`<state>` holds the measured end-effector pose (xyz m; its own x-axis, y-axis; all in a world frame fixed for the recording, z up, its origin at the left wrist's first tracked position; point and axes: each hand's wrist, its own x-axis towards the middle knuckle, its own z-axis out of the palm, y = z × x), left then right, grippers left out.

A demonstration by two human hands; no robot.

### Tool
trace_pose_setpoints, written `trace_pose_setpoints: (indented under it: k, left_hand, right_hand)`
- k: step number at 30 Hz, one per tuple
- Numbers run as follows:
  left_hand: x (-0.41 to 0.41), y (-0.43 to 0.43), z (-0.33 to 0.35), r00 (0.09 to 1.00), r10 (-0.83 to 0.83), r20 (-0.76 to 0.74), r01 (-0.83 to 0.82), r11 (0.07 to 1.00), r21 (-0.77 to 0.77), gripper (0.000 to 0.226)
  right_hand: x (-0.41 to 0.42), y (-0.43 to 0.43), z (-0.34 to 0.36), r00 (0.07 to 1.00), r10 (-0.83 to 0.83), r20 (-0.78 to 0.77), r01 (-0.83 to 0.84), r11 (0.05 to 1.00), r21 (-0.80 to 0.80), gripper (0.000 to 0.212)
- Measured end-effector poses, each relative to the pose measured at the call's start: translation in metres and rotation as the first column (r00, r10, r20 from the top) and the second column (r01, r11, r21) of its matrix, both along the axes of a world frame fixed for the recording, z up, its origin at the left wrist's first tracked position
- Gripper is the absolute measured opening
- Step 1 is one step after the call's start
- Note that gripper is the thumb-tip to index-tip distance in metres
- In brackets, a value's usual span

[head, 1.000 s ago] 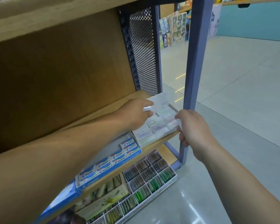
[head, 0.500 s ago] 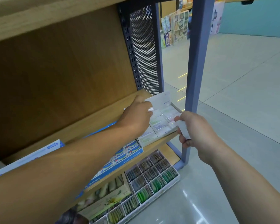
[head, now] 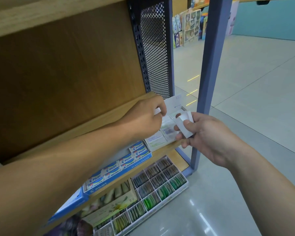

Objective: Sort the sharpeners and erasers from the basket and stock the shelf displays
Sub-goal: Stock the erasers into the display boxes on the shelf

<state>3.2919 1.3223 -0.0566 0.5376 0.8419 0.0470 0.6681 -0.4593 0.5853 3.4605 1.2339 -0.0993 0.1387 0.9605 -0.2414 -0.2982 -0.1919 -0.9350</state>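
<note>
The right hand, a second ago low against the front edge of the white box, now sits higher and nearer the camera. The white erasers it grips stand fanned above its fingers, over the box's front rows. The left hand is now back from over the box, toward the rear of the shelf, and the white eraser it pinches shows at its fingertips. The box's upright lid, half covered before, is uncovered.

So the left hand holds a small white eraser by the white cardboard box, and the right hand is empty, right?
No: the head view shows the right hand gripping several small white erasers. The left hand does hold a white eraser by the white cardboard box.
</note>
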Motion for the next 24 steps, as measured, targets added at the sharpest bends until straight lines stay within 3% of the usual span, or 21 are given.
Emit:
trace_pose_setpoints:
  k: [6, 10, 13, 16, 18, 21, 24]
  left_hand:
    - [-0.013, -0.009, -0.004, 0.978, 0.124, 0.167, -0.093, 0.979, -0.181, 0.002]
    - [-0.021, -0.009, -0.007, 0.941, 0.179, 0.286, -0.096, 0.955, -0.282, 0.022]
    - [-0.026, -0.001, -0.004, 0.946, 0.153, 0.287, -0.067, 0.955, -0.287, 0.027]
    - [-0.029, 0.02, 0.01, 0.973, 0.113, 0.202, -0.066, 0.972, -0.226, 0.024]
    - [-0.03, 0.036, 0.02, 0.999, 0.04, -0.01, -0.041, 0.993, -0.107, 0.021]
    - [-0.027, 0.051, 0.019, 0.958, -0.021, -0.285, 0.009, 0.999, -0.044, 0.024]
    - [-0.021, 0.06, 0.005, 0.941, 0.0, -0.338, 0.006, 1.0, 0.019, 0.023]
  right_hand:
    - [-0.017, 0.007, 0.009, 0.97, 0.051, -0.237, -0.05, 0.999, 0.011, 0.023]
    - [-0.03, 0.015, 0.008, 0.981, 0.01, -0.192, -0.007, 1.0, 0.019, 0.022]
    - [-0.033, 0.018, 0.009, 0.996, -0.027, -0.086, 0.029, 0.999, 0.018, 0.022]
    - [-0.029, 0.017, 0.011, 0.987, -0.104, 0.126, 0.104, 0.995, 0.007, 0.015]
    - [-0.022, 0.015, 0.007, 0.959, -0.162, 0.231, 0.163, 0.987, 0.015, 0.011]
    - [-0.012, 0.013, -0.002, 0.925, -0.203, 0.322, 0.206, 0.978, 0.025, 0.006]
    - [-0.005, 0.012, -0.013, 0.875, -0.243, 0.42, 0.236, 0.969, 0.069, 0.007]
